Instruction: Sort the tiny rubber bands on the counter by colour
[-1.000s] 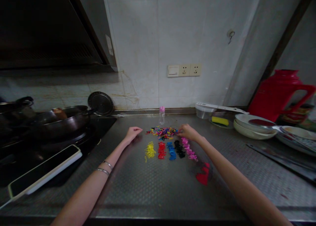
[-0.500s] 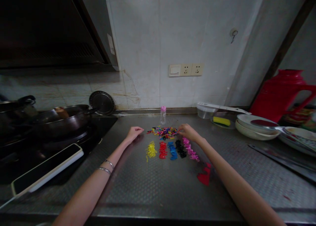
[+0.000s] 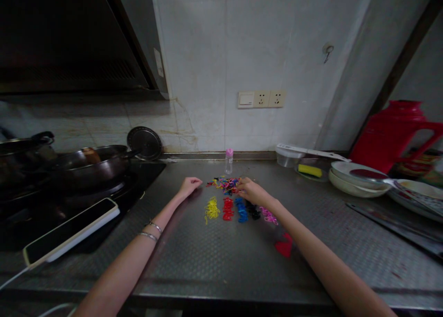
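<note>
A mixed pile of small coloured rubber bands (image 3: 221,184) lies on the metal counter (image 3: 194,266). My right hand (image 3: 254,192) is over its right edge, fingertips pinched down at the bands; what they hold is hidden. To the left of the pile rests my left hand (image 3: 189,187), fingers curled together, with nothing showing in them. Nearer me are single-colour groups of bands: yellow (image 3: 212,209), red (image 3: 228,209), blue (image 3: 241,211), black (image 3: 254,212) and pink (image 3: 269,216). My right hand and wrist partly cover the black and pink groups.
A clear bottle with a pink cap (image 3: 229,161) stands behind the pile. A flat red piece (image 3: 284,247) lies beside my right forearm. Left are a phone-like device (image 3: 71,231) and a pan (image 3: 93,169); right are a yellow sponge (image 3: 309,170), stacked bowls (image 3: 358,183) and a red thermos (image 3: 387,134).
My right hand has moved left from the pile's right end further over the bands, now hiding part of the black and pink groups. My left hand stays in place.
</note>
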`<state>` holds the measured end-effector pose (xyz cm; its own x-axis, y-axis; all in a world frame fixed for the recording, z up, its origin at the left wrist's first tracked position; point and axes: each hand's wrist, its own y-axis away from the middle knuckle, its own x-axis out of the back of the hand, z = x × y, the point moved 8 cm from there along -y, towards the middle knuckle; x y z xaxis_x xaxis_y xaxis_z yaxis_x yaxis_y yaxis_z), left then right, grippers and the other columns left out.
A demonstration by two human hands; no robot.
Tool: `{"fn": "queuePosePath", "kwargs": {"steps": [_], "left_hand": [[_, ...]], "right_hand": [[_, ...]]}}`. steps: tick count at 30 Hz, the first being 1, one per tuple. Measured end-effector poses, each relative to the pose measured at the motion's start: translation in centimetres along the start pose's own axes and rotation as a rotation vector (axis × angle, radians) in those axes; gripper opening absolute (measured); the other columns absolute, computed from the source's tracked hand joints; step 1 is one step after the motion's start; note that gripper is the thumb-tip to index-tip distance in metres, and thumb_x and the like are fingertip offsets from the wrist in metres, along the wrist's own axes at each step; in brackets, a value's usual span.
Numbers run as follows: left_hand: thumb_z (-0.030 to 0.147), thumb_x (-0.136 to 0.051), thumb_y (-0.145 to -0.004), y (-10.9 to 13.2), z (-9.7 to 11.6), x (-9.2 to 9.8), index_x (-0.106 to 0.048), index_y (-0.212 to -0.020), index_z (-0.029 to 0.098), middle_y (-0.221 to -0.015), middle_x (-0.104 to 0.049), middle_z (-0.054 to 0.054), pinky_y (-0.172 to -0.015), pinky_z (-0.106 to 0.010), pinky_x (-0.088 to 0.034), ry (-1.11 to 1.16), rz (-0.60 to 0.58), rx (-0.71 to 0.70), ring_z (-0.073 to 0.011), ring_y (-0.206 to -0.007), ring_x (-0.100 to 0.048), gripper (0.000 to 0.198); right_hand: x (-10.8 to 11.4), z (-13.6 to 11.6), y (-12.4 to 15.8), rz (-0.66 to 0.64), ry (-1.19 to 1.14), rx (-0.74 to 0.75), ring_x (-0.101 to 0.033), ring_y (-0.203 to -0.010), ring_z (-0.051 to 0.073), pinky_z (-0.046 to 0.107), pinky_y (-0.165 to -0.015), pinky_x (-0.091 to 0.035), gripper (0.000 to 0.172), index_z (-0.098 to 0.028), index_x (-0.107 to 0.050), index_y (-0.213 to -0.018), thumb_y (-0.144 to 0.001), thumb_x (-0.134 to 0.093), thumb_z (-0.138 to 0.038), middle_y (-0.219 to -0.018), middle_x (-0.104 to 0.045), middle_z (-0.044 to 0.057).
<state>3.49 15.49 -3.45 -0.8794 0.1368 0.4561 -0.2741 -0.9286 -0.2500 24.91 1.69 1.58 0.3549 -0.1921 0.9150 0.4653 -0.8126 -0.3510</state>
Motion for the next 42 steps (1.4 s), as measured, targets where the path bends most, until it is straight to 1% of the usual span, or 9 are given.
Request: {"fn": "queuePosePath", "kwargs": {"steps": [5, 11, 15, 20, 24, 26, 33, 38, 42], "left_hand": [[0.029, -0.058, -0.065, 0.0, -0.3, -0.2, -0.067, -0.074, 0.011, -0.071, -0.067, -0.006, -0.060, -0.022, -0.042, -0.017, -0.014, -0.009, -0.0137, -0.063, -0.058, 0.022], [0.027, -0.056, -0.065, 0.2, 0.3, -0.6, -0.067, -0.075, 0.011, -0.070, -0.067, -0.006, -0.060, -0.023, -0.042, -0.088, -0.024, -0.033, -0.0144, -0.063, -0.058, 0.022], [0.026, -0.053, -0.066, 0.8, 3.0, -1.4, -0.069, -0.075, 0.011, -0.071, -0.067, -0.007, -0.062, -0.024, -0.041, -0.237, -0.029, -0.092, -0.0164, -0.066, -0.058, 0.023], [0.028, -0.053, -0.069, 2.5, 7.0, -4.9, -0.070, -0.079, 0.015, -0.076, -0.067, -0.006, -0.061, -0.024, -0.039, -0.434, -0.164, -0.203, -0.0172, -0.069, -0.058, 0.023], [0.026, -0.056, -0.068, 4.0, 8.7, -7.1, -0.070, -0.076, 0.022, -0.082, -0.067, -0.004, -0.064, -0.024, -0.038, -0.589, -0.212, -0.223, -0.0188, -0.075, -0.058, 0.017], [0.026, -0.057, -0.068, 4.3, 8.9, -7.7, -0.071, -0.075, 0.024, -0.082, -0.067, -0.004, -0.065, -0.024, -0.039, -0.601, -0.233, -0.207, -0.0193, -0.077, -0.058, 0.016], [0.030, -0.058, -0.070, 3.8, 8.8, -8.5, -0.070, -0.077, 0.022, -0.081, -0.067, -0.005, -0.065, -0.025, -0.038, -0.577, -0.185, -0.164, -0.0186, -0.074, -0.058, 0.016], [0.034, -0.057, -0.071, 3.7, 8.9, -8.6, -0.070, -0.075, 0.022, -0.080, -0.065, -0.006, -0.064, -0.025, -0.038, -0.657, -0.140, -0.182, -0.0201, -0.076, -0.058, 0.018], [0.032, -0.055, -0.072, 3.6, 8.8, -8.6, -0.070, -0.075, 0.022, -0.082, -0.066, -0.006, -0.063, -0.024, -0.037, -0.652, -0.154, -0.181, -0.0189, -0.076, -0.058, 0.018]], "right_hand": [[-0.6, -2.8, -0.1, -0.019, -0.024, 0.083, -0.051, -0.095, 0.017, 0.028, -0.085, -0.037, 0.017, -0.017, -0.066, -0.083, -0.078, -0.050, -0.016, -0.094, -0.061, 0.007], [-0.7, -2.6, -0.1, -0.031, -0.055, 0.088, -0.050, -0.098, 0.017, 0.028, -0.086, -0.038, 0.020, -0.018, -0.065, -0.091, -0.078, -0.051, -0.017, -0.099, -0.060, 0.007], [0.7, -1.1, -0.1, 0.016, -0.049, 0.049, -0.052, -0.094, 0.017, 0.028, -0.083, -0.039, 0.020, -0.019, -0.065, -0.092, -0.079, -0.050, -0.020, -0.095, -0.061, 0.007], [1.5, 1.8, 0.5, 0.052, -0.016, -0.057, -0.052, -0.095, 0.017, 0.027, -0.082, -0.039, 0.018, -0.019, -0.066, -0.089, -0.078, -0.052, -0.021, -0.096, -0.061, 0.007], [1.5, 3.4, 1.0, 0.055, 0.000, -0.097, -0.054, -0.092, 0.018, 0.027, -0.081, -0.039, 0.018, -0.019, -0.066, -0.089, -0.077, -0.052, -0.022, -0.094, -0.062, 0.007], [1.4, 4.1, 1.1, 0.051, 0.010, -0.115, -0.055, -0.090, 0.018, 0.028, -0.081, -0.040, 0.019, -0.018, -0.067, -0.088, -0.077, -0.052, -0.023, -0.091, -0.063, 0.007], [1.4, 5.0, 1.3, 0.043, 0.053, -0.183, -0.055, -0.090, 0.017, 0.025, -0.079, -0.040, 0.019, -0.018, -0.066, -0.088, -0.078, -0.051, -0.024, -0.092, -0.063, 0.007], [1.5, 5.4, 1.6, 0.038, 0.073, -0.201, -0.055, -0.088, 0.016, 0.024, -0.079, -0.039, 0.020, -0.018, -0.066, -0.087, -0.077, -0.050, -0.022, -0.090, -0.064, 0.006], [1.4, 5.8, 1.7, 0.033, 0.092, -0.210, -0.056, -0.088, 0.016, 0.023, -0.080, -0.039, 0.020, -0.018, -0.066, -0.086, -0.078, -0.048, -0.023, -0.090, -0.064, 0.007]]}}
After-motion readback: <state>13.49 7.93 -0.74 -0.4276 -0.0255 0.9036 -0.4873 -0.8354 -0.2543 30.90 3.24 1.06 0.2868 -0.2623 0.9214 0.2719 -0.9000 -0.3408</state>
